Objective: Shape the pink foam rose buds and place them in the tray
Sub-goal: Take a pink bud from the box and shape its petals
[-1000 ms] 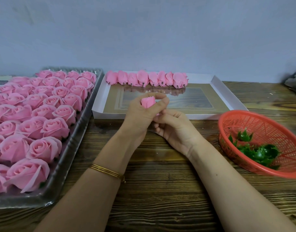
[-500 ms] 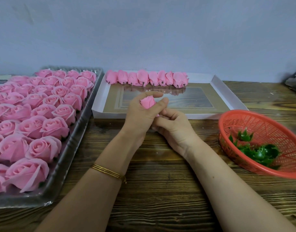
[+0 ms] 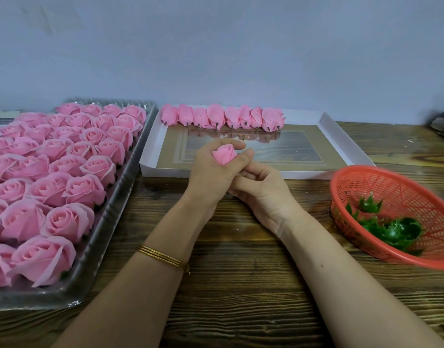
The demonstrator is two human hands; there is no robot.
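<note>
Bud (image 3: 224, 154) sits in the left hand (image 3: 210, 173), held between the thumb and forefinger with the other fingers curled beneath it. Its closed tip points up and away from the person. It is in the air over the near rim of the tray (image 3: 337, 136), above the rim and clear of it.

The right hand (image 3: 264, 197) is pressed against the left from the right side. Its fingers are curled in under the left thumb, and the left hand hides whether they grip the bud's base. A gold bracelet (image 3: 163, 257) circles the left wrist. Both forearms reach across the wooden surface (image 3: 241, 302) on the near side of the tray.

Inside the tray, a row of shaped buds (image 3: 221, 119) lies along the far wall. They touch side by side, with their stubby stems pointing toward the person.

Just left of the tray is a clear tray (image 3: 110, 222) packed with open pink roses (image 3: 65, 172). To the right of the tray and nearer the person, a red basket (image 3: 391, 182) holds green calyxes (image 3: 391, 231).
</note>
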